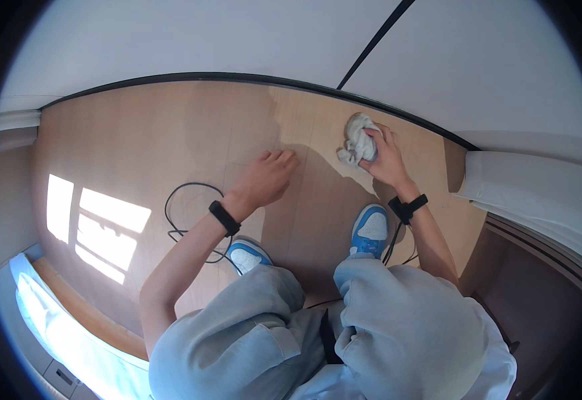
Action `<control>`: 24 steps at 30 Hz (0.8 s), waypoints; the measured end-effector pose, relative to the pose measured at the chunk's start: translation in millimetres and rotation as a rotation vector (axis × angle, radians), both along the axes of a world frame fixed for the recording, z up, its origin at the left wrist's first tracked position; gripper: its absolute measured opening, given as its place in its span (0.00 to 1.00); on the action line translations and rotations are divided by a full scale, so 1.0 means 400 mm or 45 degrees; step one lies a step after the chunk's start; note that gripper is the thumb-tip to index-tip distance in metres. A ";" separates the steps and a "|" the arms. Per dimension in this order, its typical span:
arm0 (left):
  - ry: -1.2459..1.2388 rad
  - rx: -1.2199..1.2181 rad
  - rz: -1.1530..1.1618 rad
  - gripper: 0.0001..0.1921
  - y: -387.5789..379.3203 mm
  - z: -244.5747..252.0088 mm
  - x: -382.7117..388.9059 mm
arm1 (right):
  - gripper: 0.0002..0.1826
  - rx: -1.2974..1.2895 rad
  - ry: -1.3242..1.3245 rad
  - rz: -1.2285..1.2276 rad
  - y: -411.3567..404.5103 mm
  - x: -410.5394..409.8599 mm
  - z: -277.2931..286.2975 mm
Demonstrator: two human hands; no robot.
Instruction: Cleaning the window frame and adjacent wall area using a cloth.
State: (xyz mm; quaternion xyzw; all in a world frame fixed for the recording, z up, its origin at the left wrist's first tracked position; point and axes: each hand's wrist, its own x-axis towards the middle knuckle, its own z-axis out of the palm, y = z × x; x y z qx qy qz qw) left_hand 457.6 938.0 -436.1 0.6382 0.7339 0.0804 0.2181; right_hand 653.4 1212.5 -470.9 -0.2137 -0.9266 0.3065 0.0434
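My right hand [385, 154] grips a crumpled light grey cloth [361, 139] against the wood-look floor [316, 200], near the dark strip along the base of the white panels. To its left, my left hand [268, 175] hangs over the floor or rests on it, with its fingers bent and nothing visible in it; its palm is hidden. I cannot tell whether it touches the floor. A black band sits on each wrist.
My blue and white sneakers [372, 225] stand on the floor. A thin black cable [167, 205] lies looped by my left forearm. White panels [181, 40] span the far side. White fabric [526, 175] hangs at the right, and pale bedding [85, 345] is at lower left.
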 end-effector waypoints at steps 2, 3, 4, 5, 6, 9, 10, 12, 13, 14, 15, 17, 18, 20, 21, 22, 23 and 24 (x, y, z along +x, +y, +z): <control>-0.064 0.011 -0.018 0.26 0.011 -0.001 0.011 | 0.38 -0.021 -0.068 0.127 0.011 -0.019 0.022; -0.087 -0.025 0.001 0.26 0.007 0.000 0.012 | 0.37 -0.028 -0.104 0.165 0.016 -0.028 0.034; -0.125 -0.013 0.009 0.25 -0.002 0.002 0.011 | 0.35 -0.023 -0.042 0.105 0.022 -0.037 0.045; -0.157 0.016 0.018 0.25 -0.017 0.005 0.009 | 0.34 -0.019 0.010 0.034 0.024 -0.049 0.055; -0.146 0.056 0.048 0.25 -0.034 0.007 0.004 | 0.33 -0.016 0.081 -0.018 0.023 -0.063 0.059; -0.104 0.122 0.115 0.24 -0.088 0.010 -0.008 | 0.34 0.203 0.217 -0.106 0.004 -0.126 0.050; -0.105 0.069 0.133 0.24 -0.102 0.010 -0.009 | 0.35 0.261 0.232 -0.122 -0.006 -0.155 0.039; -0.130 -0.036 0.168 0.24 -0.122 0.007 -0.004 | 0.35 0.274 0.189 -0.155 -0.034 -0.202 0.015; -0.152 -0.085 0.185 0.24 -0.129 0.005 0.001 | 0.35 0.266 0.139 -0.185 -0.048 -0.222 0.003; -0.161 -0.111 0.204 0.24 -0.132 0.001 0.007 | 0.34 0.282 0.153 -0.171 -0.061 -0.235 -0.006; -0.178 -0.096 0.193 0.24 -0.133 -0.003 0.014 | 0.35 0.275 0.154 -0.167 -0.074 -0.244 -0.014; -0.189 -0.030 0.172 0.24 -0.128 -0.011 0.030 | 0.36 0.243 0.131 -0.194 -0.093 -0.252 -0.024; -0.210 -0.018 0.173 0.24 -0.123 -0.016 0.038 | 0.36 0.278 0.159 -0.177 -0.098 -0.252 -0.026; -0.254 -0.028 0.160 0.24 -0.109 -0.021 0.053 | 0.37 0.320 0.150 -0.161 -0.106 -0.254 -0.029; -0.258 -0.004 0.161 0.24 -0.101 -0.023 0.059 | 0.37 0.337 0.168 -0.139 -0.107 -0.256 -0.030; -0.265 0.016 0.157 0.23 -0.092 -0.023 0.064 | 0.38 0.333 0.142 -0.145 -0.109 -0.262 -0.031; -0.271 -0.019 0.154 0.23 -0.082 -0.023 0.067 | 0.38 0.395 0.180 -0.048 -0.110 -0.269 -0.032; -0.275 0.050 0.144 0.23 -0.073 -0.022 0.069 | 0.39 0.440 0.195 0.053 -0.113 -0.278 -0.034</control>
